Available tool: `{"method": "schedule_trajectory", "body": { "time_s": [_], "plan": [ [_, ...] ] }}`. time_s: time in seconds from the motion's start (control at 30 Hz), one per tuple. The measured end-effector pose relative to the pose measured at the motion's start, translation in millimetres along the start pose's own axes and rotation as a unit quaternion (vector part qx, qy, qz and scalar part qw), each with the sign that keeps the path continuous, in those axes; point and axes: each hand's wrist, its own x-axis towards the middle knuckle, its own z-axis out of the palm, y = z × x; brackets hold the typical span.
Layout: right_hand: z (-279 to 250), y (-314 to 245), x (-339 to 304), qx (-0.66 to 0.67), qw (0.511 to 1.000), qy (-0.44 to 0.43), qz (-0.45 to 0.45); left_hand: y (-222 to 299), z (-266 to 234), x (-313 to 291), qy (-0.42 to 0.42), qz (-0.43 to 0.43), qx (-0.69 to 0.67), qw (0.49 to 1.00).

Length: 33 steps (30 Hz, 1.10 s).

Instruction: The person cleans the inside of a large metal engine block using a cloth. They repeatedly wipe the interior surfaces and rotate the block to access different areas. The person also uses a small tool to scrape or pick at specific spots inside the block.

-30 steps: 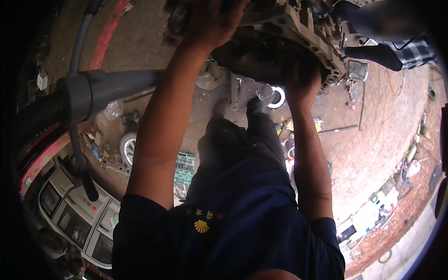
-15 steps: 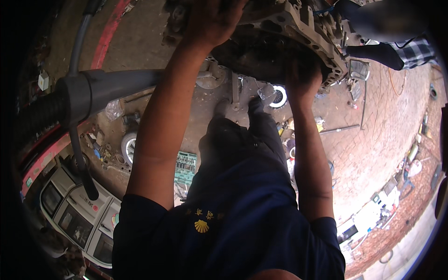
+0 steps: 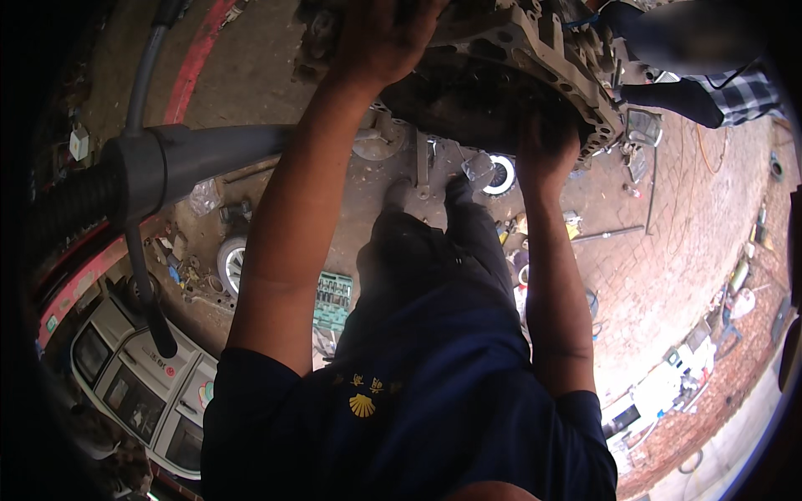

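Observation:
A large, greasy engine block (image 3: 510,42) with a pale metal flange pierced by holes fills the top of the view. My left hand (image 3: 388,42) is at the upper left of its dark hollow. The fingers of this hand curl in at the frame's top edge, and what they hold, if anything, is hidden. On the right, my right hand (image 3: 551,150) reaches up into the shaded hollow beside the flange's lower right part. Deep shadow covers its fingers, so their grip cannot be made out.
A thick dark grey arm with a ribbed hose (image 3: 138,171) stands left of my forearm. Below lie a green socket tool case (image 3: 332,301), a wheel (image 3: 230,263) and a round white-rimmed part (image 3: 499,175). Another person's checked sleeve (image 3: 743,96) shows at the upper right.
My right hand has shifted slightly to the right inside the hollow. The left hand has barely moved, and the engine block stays in place.

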Motion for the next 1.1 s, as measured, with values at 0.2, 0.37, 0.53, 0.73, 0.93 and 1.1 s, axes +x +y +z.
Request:
{"method": "schedule_trajectory", "body": {
  "time_s": [0.2,0.37,0.53,0.73,0.93,1.1],
  "plan": [
    [-0.7,2.7,-0.4,-0.007,1.0,-0.002,-0.01,-4.3,3.5,0.2,0.021,0.016,-0.004,1.0],
    [2.5,2.0,-0.7,0.005,1.0,0.025,-0.013,-2.5,2.0,-1.1,0.004,0.0,0.004,1.0],
    [3.9,-1.7,3.8,0.016,1.0,0.016,-0.007,-0.8,1.2,-0.1,0.005,-0.001,0.011,1.0],
    [3.0,-2.3,5.4,0.009,1.0,0.013,-0.013,0.4,0.3,-0.4,-0.002,-0.016,0.014,1.0],
    [3.1,3.3,6.9,-0.006,1.0,0.003,-0.03,-4.0,1.4,-0.7,-0.001,0.005,0.012,1.0],
    [4.0,0.9,9.7,0.012,1.0,-0.008,-0.022,-0.2,0.2,-0.4,0.0,-0.005,0.005,1.0]
  ]
}}
